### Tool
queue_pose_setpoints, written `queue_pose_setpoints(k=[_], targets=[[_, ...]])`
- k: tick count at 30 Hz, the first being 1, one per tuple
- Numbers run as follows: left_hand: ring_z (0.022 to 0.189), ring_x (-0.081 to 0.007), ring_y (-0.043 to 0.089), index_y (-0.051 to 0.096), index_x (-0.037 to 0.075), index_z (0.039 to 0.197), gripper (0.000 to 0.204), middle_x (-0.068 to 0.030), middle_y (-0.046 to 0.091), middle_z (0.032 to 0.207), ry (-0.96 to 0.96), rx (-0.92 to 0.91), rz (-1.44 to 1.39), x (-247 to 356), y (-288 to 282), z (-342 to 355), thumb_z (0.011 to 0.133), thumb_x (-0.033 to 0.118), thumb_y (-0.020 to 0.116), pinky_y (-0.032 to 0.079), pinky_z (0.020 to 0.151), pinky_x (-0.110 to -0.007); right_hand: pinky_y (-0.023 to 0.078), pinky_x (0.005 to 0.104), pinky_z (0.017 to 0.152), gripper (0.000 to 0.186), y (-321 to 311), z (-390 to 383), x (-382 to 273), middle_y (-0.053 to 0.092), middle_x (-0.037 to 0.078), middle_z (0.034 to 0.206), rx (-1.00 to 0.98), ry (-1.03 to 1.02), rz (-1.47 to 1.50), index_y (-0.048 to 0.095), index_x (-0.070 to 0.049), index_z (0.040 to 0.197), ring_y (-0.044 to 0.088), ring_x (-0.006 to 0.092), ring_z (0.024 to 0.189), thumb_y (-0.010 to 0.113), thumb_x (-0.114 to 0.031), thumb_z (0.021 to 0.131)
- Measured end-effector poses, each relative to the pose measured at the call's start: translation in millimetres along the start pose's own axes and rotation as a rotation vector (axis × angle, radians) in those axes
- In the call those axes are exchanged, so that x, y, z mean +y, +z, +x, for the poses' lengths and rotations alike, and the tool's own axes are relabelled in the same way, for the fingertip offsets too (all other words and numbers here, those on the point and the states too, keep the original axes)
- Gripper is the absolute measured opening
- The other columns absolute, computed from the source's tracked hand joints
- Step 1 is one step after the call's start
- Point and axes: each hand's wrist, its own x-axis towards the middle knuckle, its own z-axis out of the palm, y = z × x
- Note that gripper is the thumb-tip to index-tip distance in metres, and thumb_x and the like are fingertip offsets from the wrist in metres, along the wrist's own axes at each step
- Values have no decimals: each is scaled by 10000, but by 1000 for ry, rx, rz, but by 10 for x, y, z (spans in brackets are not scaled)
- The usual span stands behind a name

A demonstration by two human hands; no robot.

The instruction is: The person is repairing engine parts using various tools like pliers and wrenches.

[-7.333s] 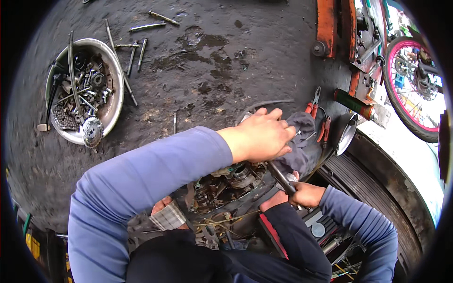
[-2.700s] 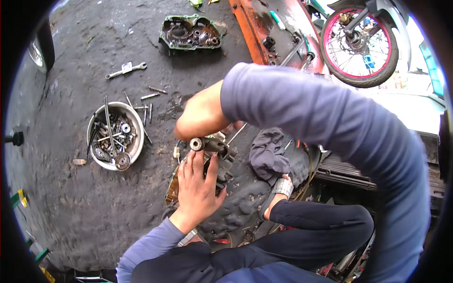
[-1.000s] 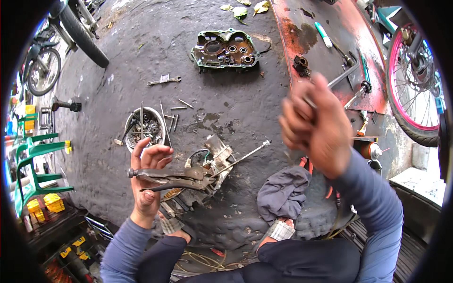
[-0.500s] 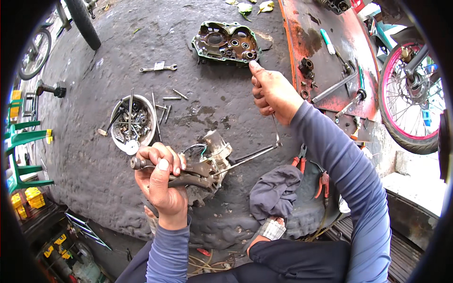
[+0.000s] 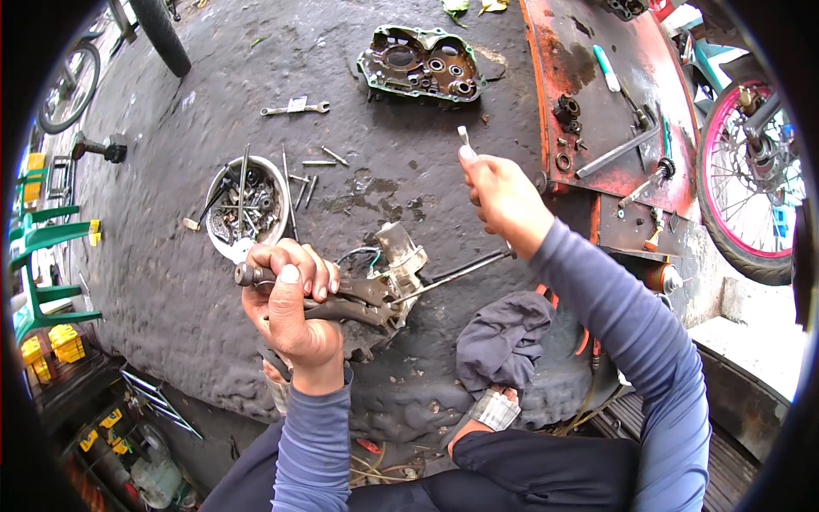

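My left hand (image 5: 294,299) is closed around dark locking pliers (image 5: 354,309), their knurled screw end poking out beyond my fingers. The jaws are by a silver engine part (image 5: 399,256) with short wires, where a thin rod (image 5: 456,277) runs out to the right. Whether the jaws grip that rod I cannot tell. My right hand (image 5: 512,200), raised over the ground, is wrapped round a slim metal tool (image 5: 463,136); its flat silver tip shows above my thumb and the rest is hidden. Beyond it lies an open engine casing half (image 5: 418,64), oily inside.
A white bowl (image 5: 284,224) of small metal parts stands left, with loose bolts (image 5: 320,162) and a combination wrench (image 5: 295,107) near it. A grey rag (image 5: 503,341) lies by my foot. Right are a red metal sheet (image 5: 533,51) with tools and a pink-rimmed wheel (image 5: 708,183).
My right hand has come slightly down and right, away from the casing, and the tool's silver tip now shows above the thumb. My left hand keeps its grip on the locking pliers.
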Motion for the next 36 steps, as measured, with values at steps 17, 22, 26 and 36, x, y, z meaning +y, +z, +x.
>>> queue_pose_setpoints(k=[17, 22, 26, 36], targets=[[560, -101, 395, 393, 97, 856, 150, -20, 382, 701, 95, -23, 62, -31, 44, -38, 879, 154, 531, 385, 512, -274, 376, 390, 486, 417, 204, -344, 297, 467, 171, 548, 386, -286, -166, 555, 9, 754, 399, 283, 463, 619, -313, 1012], [561, -101, 397, 388, 101, 862, 169, -20, 382, 707, 101, -9, 96, -14, 46, -66, 873, 167, 544, 387, 511, -275, 364, 403, 462, 359, 225, -348, 331, 455, 172, 529, 398, -364, -117, 554, -3, 765, 427, 298, 429, 631, -259, 1005], [563, -103, 400, 388, 102, 859, 170, -20, 381, 709, 109, -18, 100, -20, 13, -66, 875, 167, 544, 387, 512, -277, 367, 399, 453, 322, 204, -335, 319, 467, 170, 525, 381, -410, -129, 564, -12, 772, 459, 303, 422, 617, -222, 1010], [560, -120, 384, 372, 98, 809, 222, -19, 375, 653, 381, 6, 337, 26, 249, -436, 879, 162, 573, 410, 525, -306, 432, 380, 462, 290, 205, -80, 241, 535, 135, 554, 378, -731, -121, 570, -35, 799, 569, 312, 470, 619, -228, 1010]])
